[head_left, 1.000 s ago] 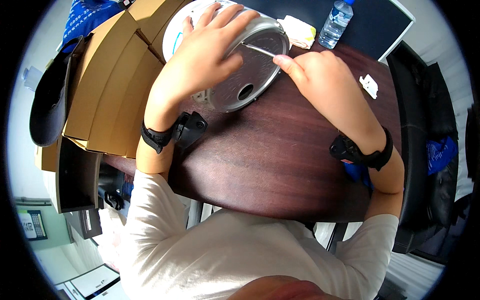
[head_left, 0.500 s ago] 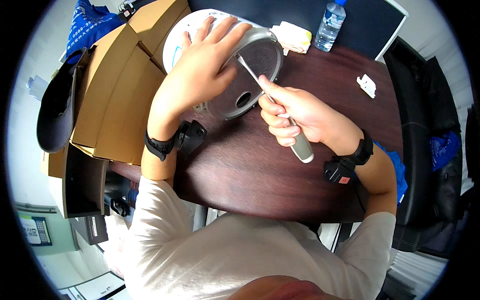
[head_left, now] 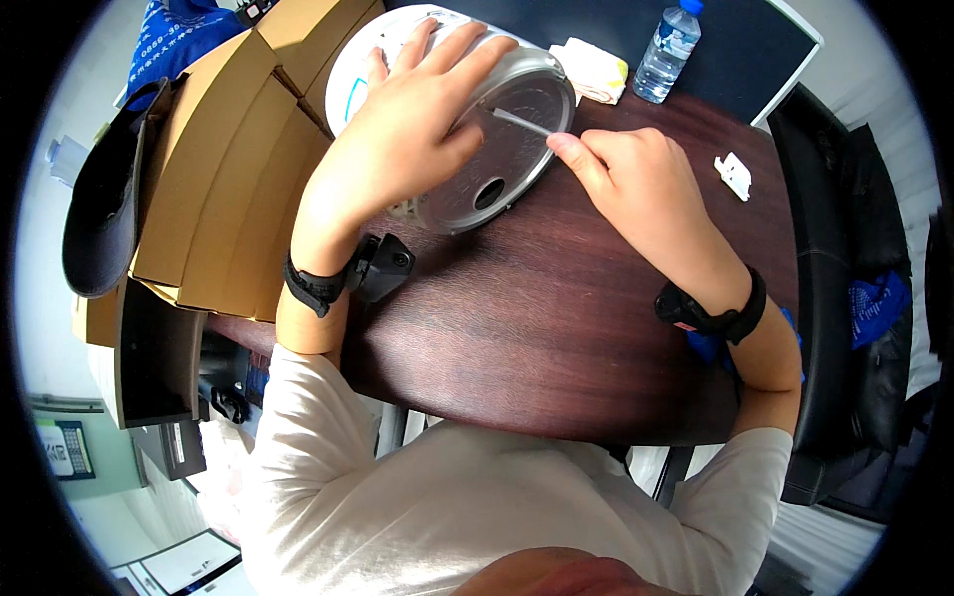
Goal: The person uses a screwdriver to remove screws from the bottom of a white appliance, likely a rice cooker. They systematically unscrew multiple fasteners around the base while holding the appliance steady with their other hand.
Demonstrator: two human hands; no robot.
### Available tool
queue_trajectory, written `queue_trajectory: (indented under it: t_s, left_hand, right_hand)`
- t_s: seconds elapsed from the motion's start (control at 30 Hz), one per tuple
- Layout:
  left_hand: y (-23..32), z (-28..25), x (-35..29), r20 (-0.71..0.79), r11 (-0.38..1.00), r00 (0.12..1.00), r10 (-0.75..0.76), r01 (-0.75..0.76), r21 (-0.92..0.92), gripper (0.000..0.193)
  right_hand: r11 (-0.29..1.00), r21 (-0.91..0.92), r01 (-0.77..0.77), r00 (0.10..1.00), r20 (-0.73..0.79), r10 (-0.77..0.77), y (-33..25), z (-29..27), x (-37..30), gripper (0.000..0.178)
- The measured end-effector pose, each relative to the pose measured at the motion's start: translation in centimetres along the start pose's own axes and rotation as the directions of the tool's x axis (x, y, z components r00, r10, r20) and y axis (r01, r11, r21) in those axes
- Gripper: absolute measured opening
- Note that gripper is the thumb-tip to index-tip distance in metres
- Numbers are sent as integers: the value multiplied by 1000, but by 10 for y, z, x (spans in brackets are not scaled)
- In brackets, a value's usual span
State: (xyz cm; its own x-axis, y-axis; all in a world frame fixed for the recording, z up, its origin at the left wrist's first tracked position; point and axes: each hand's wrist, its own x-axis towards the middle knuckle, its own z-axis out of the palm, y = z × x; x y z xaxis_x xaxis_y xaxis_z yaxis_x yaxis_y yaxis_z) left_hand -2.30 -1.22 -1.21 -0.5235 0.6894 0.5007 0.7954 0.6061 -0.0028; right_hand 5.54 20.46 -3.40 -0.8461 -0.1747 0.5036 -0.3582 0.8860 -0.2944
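Observation:
A white rounded appliance [head_left: 350,60] lies tilted on its side at the far middle of the table. Its dark round face, with a clear rim [head_left: 566,104] and an oval hole, is turned toward me. My left hand [head_left: 422,114] rests over its upper side, fingers spread and flat. In my right hand [head_left: 631,169] is a screwdriver [head_left: 522,121], its pale shaft slanting to the face near my left thumb. The closed right hand hides the handle. Where the tip meets the face is too small to make out.
Cardboard boxes [head_left: 234,169] with a dark cap [head_left: 104,214] stand on the left. Behind the appliance are a folded cloth [head_left: 588,70] and a water bottle [head_left: 668,55], before a dark partition [head_left: 740,50]. A small white piece [head_left: 733,177] lies at the table's right.
My right hand has moved right and up and turned over, so the screwdriver's shaft lies flatter and its handle is hidden. My left hand stays on the appliance.

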Motion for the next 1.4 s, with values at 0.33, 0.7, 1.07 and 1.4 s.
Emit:
queue_trajectory:
  t_s: [0.33,0.7,1.07,1.4]
  left_hand:
    - [2,-4,1,14,1000,1000,9,-9,6,70]
    - [4,-3,-1,4,1000,1000,8,-8,10,70]
    - [8,2,-1,-5,998,1000,-18,18,56,65]
    - [4,-3,-3,36,1000,999,-22,21,9,67]
  right_hand:
    - [994,-103,39,999,-24,-41,-2,-3,4,53]
    - [976,-190,110,993,-23,-116,-7,-8,6,48]
    - [215,555,-804,560,827,-42,0,-2,6,57]
    - [477,639,-603,765,634,117,10,10,-5,60]
